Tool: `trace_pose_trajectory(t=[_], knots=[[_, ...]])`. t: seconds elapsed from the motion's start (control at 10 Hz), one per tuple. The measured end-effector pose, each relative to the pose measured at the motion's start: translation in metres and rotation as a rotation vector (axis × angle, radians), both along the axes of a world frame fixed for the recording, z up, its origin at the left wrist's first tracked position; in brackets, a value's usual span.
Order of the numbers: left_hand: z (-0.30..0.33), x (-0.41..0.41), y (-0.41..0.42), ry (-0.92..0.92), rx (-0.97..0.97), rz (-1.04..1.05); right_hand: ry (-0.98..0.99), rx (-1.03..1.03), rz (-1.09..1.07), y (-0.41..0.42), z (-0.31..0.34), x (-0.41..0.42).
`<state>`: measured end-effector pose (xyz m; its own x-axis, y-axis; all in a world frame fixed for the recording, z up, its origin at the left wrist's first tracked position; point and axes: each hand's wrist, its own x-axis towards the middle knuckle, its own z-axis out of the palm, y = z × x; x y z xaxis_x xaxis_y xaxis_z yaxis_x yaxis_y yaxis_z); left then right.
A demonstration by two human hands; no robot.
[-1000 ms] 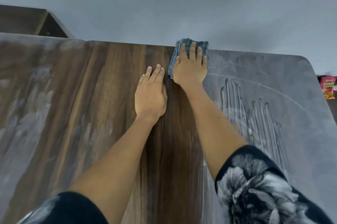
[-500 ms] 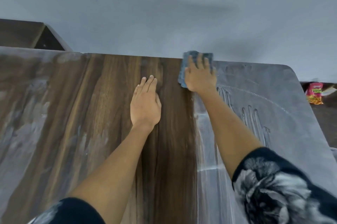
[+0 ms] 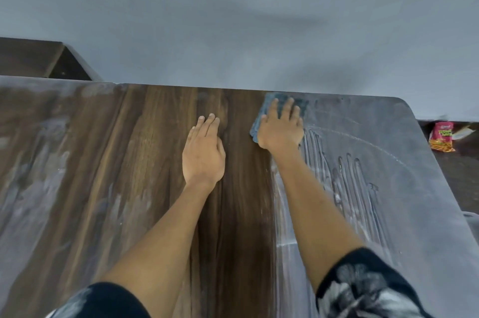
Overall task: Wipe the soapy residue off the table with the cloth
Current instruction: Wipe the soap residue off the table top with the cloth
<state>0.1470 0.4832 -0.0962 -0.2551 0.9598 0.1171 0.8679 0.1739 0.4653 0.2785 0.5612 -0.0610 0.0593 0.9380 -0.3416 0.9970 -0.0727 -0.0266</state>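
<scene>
There is one big wooden table [image 3: 160, 188] and two hands on it. The right hand [image 3: 281, 128] lies flat on top of one blue cloth [image 3: 261, 116], with its fingers straight and spread a little, pressing the cloth down. The cloth sits at the far edge of the table, a bit right of the middle, and it peeks out past the fingertips and by the thumb. The left hand [image 3: 203, 154] lies flat on the bare wood just beside it, fingers straight and close together, holding nothing. The two hands do not touch. The middle strip of the table is dark, clean wood. The soapy residue [image 3: 363, 188] is grey-white and covers the right side of the table, with long finger-like streaks in it. There is more pale smear on the left side too. Both arms have dark short sleeves with a pale pattern. One small red snack packet [image 3: 442, 139] lies on the floor past the right edge of the table. A grey wall [image 3: 233, 19] is behind.
</scene>
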Motion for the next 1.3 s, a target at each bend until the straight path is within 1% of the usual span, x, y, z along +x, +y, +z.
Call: trace_pose_trajectory(t=[0.1,0.2,0.3,0.4,0.5,0.6,0.7,0.8,0.9,1.0,1.1,1.2,1.3], knots=[[-0.002,0.0,0.001,-0.009,0.006,0.0,-0.096,-0.04,-0.177,-0.043,0.0,-0.019],[-0.003,-0.002,0.002,-0.018,0.012,-0.006,0.018,0.071,0.082,-0.087,-0.005,-0.04],[-0.001,-0.001,0.001,-0.01,0.005,-0.02,0.093,0.132,0.405,-0.053,-0.011,-0.028],[-0.001,-0.002,0.0,0.0,0.004,-0.016,0.02,0.124,0.433,0.01,-0.008,-0.003],[-0.001,-0.002,-0.001,-0.004,-0.006,-0.008,0.02,0.087,0.168,0.034,-0.003,0.029],[-0.001,-0.002,0.0,-0.007,0.0,-0.002,0.006,0.078,-0.081,0.006,-0.002,0.045],[-0.002,-0.001,0.001,-0.008,0.001,0.002,-0.005,0.109,-0.173,-0.051,-0.004,0.022],[-0.002,-0.002,0.001,-0.02,0.004,-0.005,0.064,0.185,0.06,-0.095,-0.01,-0.012],[-0.001,-0.001,0.0,-0.019,0.007,-0.011,0.115,0.18,0.312,-0.077,-0.012,-0.014],[-0.001,-0.001,-0.003,-0.025,-0.001,-0.017,0.058,0.121,0.344,-0.036,-0.008,0.008],[0.0,-0.001,-0.011,-0.041,-0.004,-0.016,0.035,0.049,0.108,-0.034,-0.003,0.03],[0.0,0.001,-0.023,-0.037,0.001,-0.007,0.003,0.042,-0.125,-0.079,-0.001,0.035],[-0.003,0.003,-0.037,-0.057,0.011,0.016,0.023,0.085,-0.046,-0.143,0.001,0.009]])
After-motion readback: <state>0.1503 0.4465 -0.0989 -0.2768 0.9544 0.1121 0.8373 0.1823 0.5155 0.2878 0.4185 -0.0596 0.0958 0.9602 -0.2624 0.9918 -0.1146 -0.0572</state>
